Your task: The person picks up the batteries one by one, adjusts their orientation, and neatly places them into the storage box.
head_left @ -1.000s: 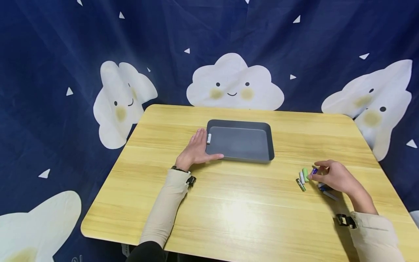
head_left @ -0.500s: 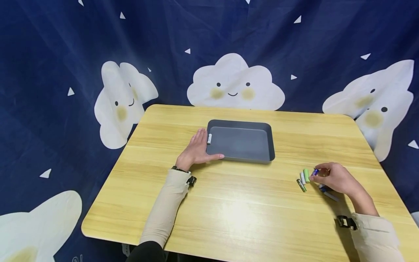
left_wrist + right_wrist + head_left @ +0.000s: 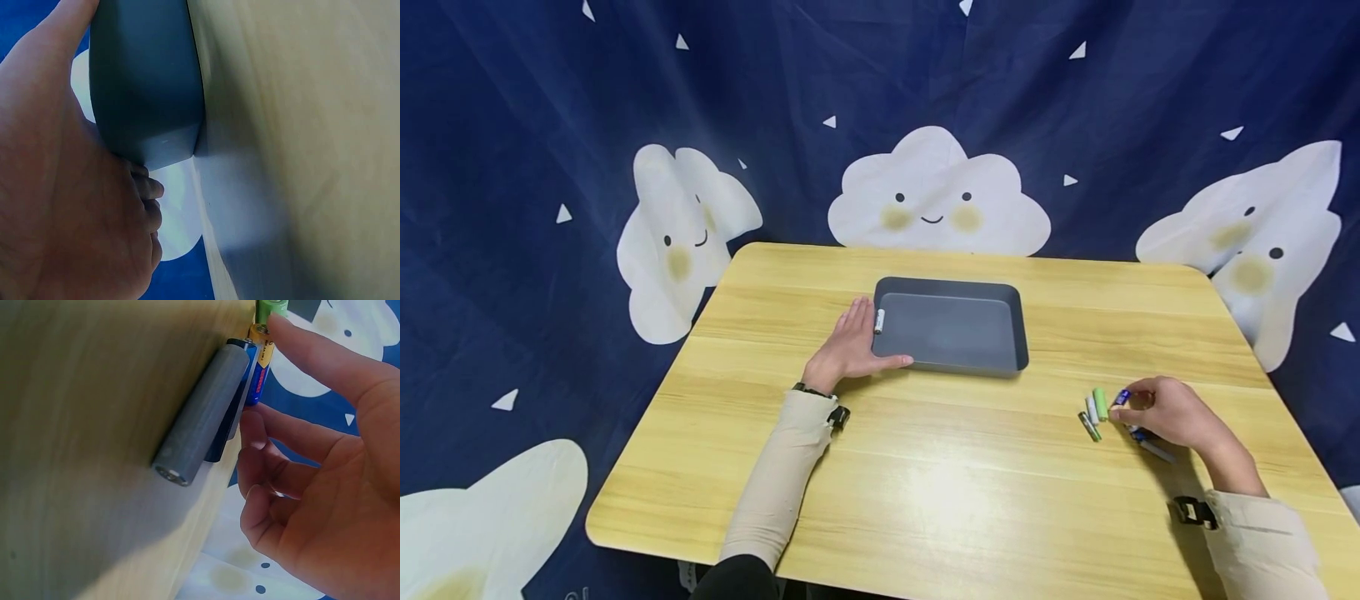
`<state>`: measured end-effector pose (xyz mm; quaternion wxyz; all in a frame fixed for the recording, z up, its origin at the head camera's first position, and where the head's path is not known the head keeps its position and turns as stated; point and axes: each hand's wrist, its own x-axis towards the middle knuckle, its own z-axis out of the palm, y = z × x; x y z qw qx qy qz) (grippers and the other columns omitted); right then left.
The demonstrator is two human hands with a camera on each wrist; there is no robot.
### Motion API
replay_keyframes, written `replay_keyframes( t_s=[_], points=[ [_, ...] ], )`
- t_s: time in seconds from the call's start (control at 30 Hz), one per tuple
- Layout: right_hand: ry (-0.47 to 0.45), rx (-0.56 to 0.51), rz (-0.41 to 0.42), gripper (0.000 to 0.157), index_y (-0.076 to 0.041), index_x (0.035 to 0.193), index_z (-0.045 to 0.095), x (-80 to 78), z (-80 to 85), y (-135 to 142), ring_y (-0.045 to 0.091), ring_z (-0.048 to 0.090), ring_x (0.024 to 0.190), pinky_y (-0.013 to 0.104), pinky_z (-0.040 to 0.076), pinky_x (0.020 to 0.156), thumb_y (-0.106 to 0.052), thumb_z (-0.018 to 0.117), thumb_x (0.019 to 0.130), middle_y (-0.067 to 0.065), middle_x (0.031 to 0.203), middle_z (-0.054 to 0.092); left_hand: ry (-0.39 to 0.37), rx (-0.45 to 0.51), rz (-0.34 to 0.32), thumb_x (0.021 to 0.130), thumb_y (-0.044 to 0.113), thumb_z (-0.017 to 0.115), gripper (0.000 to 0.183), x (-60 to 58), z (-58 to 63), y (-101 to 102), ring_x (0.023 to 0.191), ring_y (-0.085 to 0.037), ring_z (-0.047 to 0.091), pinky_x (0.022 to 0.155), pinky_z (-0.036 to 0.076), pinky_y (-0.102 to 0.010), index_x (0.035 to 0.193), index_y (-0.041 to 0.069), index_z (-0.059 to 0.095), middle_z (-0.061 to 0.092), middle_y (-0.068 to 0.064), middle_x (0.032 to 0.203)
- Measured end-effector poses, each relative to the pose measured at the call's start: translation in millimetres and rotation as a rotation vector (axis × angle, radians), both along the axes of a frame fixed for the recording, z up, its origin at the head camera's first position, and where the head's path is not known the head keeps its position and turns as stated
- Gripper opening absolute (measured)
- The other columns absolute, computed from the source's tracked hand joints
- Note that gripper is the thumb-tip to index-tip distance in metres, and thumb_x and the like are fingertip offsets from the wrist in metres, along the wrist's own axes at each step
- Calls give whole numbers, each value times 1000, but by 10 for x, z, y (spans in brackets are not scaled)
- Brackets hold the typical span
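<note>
My left hand (image 3: 848, 343) lies with straight fingers along the left wall of a dark grey tray (image 3: 951, 367), its thumb at the front rim. The left wrist view shows the tray's outer corner (image 3: 150, 81) against the palm. A white battery (image 3: 879, 321) lies inside the tray at its left side. On the right, my right hand (image 3: 1172, 410) pinches a blue and orange battery (image 3: 258, 369) end to end between thumb and index finger, the other fingers curled. Beside it lie a light green battery (image 3: 1101, 404), a white battery (image 3: 1092, 409) and a dark-and-green battery (image 3: 1089, 427).
A grey battery (image 3: 203, 415) and more blue ones lie on the wooden table (image 3: 925, 483) under my right hand, partly hidden by it. A navy curtain (image 3: 790, 75) with clouds hangs behind the table's far edge.
My right index finger has come in closer to the blue and orange battery, and the hand has sunk slightly. My left hand stays at the tray.
</note>
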<state>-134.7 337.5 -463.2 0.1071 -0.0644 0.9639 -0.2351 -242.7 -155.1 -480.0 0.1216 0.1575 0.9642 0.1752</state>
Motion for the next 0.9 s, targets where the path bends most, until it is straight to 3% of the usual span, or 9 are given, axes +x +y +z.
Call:
replay_keyframes(
  t_s=[0.13,0.43,0.57,0.73,0.9],
  points=[
    [-1,14,-9,47,12,107,70,7,12,0,16,49,70,27,41,60,-28,83,87,6,80,63,2,2,-3,78,90,56,138,-4,-5,2,165,-26,-6,136,2,-42,165,2,-4,-6,-15,176],
    [-1,41,-22,27,-6,85,71,30,12,17,11,45,60,25,35,56,-32,79,89,-2,70,60,3,-6,-8,79,89,56,137,-3,-8,0,164,-26,-7,136,1,-42,165,1,-5,-7,-15,176],
    [-6,58,-28,32,-3,91,74,29,35,40,11,51,63,26,40,58,-34,80,88,-1,74,66,5,-11,-8,79,89,56,137,-6,-14,-1,164,-26,-7,136,1,-42,165,1,-5,-7,-15,176],
    [10,50,-54,47,7,107,73,24,94,82,14,60,71,29,47,60,-37,78,91,10,86,73,1,-12,-12,80,88,56,137,3,-4,2,164,-27,-6,136,1,-43,165,1,-6,-6,-17,175],
    [62,-13,-68,45,7,107,72,2,145,82,11,54,68,27,44,54,-36,76,93,11,85,68,2,-16,-14,80,88,56,137,9,2,2,164,-27,-6,136,1,-43,165,1,-7,-8,-16,175]
  ],
)
